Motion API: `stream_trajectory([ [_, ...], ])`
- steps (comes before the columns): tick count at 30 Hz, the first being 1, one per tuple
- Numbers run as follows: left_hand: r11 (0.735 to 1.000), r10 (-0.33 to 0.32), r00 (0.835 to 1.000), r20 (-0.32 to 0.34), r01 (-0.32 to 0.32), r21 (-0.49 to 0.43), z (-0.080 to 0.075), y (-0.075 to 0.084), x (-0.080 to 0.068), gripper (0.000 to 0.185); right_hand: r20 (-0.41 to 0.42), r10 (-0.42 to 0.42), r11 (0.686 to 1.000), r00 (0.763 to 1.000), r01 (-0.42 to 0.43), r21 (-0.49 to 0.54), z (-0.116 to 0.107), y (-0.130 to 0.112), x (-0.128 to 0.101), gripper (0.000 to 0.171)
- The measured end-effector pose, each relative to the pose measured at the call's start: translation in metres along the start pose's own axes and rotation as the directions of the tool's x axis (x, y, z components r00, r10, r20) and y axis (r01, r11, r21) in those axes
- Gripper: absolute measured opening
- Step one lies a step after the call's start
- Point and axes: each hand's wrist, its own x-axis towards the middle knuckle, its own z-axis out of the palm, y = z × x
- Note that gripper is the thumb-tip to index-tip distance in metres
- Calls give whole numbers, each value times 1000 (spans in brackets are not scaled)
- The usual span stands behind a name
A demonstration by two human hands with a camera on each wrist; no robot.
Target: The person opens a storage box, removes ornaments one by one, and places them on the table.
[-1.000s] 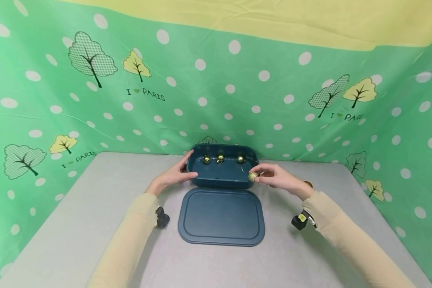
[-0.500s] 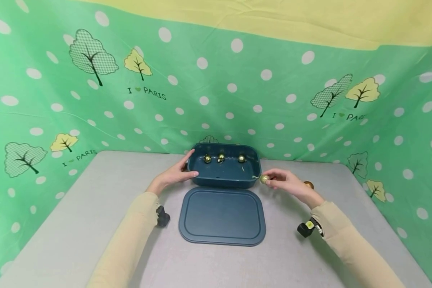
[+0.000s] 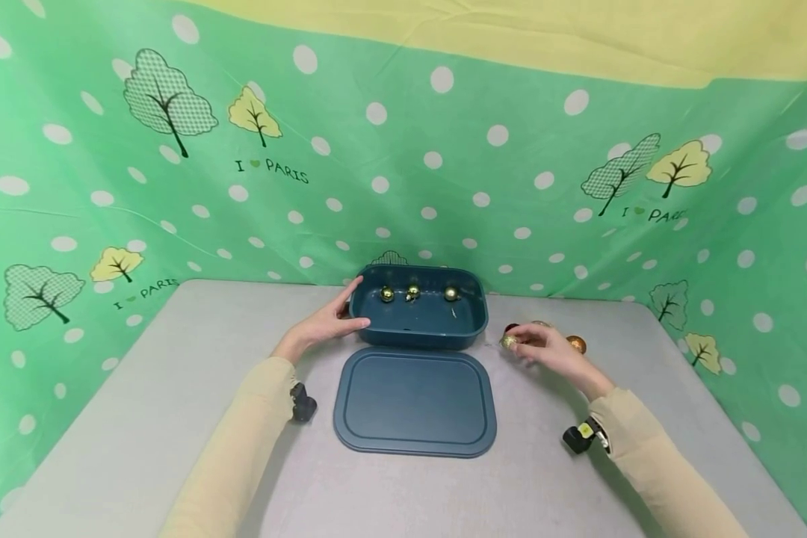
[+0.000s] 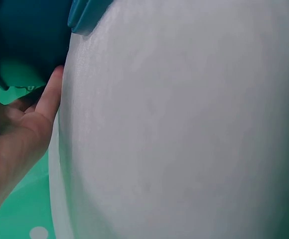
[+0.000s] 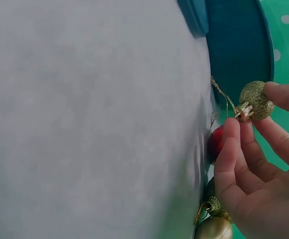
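A dark blue rectangular box (image 3: 417, 338) stands at the back of the table, with several small shiny gold Christmas baubles (image 3: 450, 294) lying inside. My left hand (image 3: 323, 323) grips its left end, thumb at the front corner and fingers towards the back. To the right of the box, my right hand (image 3: 548, 350) pinches a glittery gold bauble (image 5: 256, 101) between thumb and fingertips. A thin gold string hangs from that bauble's cap. Below the held bauble in the right wrist view lies a red bauble (image 5: 216, 144), partly hidden by the fingers.
The flat blue lid (image 3: 415, 402) lies on the grey table (image 3: 175, 388) in front of the box. An orange-gold bauble (image 3: 576, 344) rests beyond my right wrist, and a smooth gold bauble (image 5: 214, 229) is near my palm. A green dotted curtain (image 3: 403, 164) rises behind.
My right hand has moved from the box's front right corner out to the right and slightly lower, carrying the glittery bauble. My left hand has stayed on the box.
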Motion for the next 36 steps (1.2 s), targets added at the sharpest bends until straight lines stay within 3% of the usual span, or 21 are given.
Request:
stream_trajectory([
  [4,1000,20,1000,-6,-20,14,1,-3,0,92,-18,-22,999,1000,22,-41,2,1,-4,37],
  [11,1000,5,1000,26,-5,16,4,28,-15,91,-41,-35,997,999,32,-70,1,1,-10,35],
  [25,999,16,1000,24,-17,35,3,27,-15,90,-140,-26,960,990,-14,-278,4,7,-13,28],
  [36,999,22,1000,20,-22,39,4,28,-16,90,-154,7,957,988,-51,-285,1,8,-15,31],
])
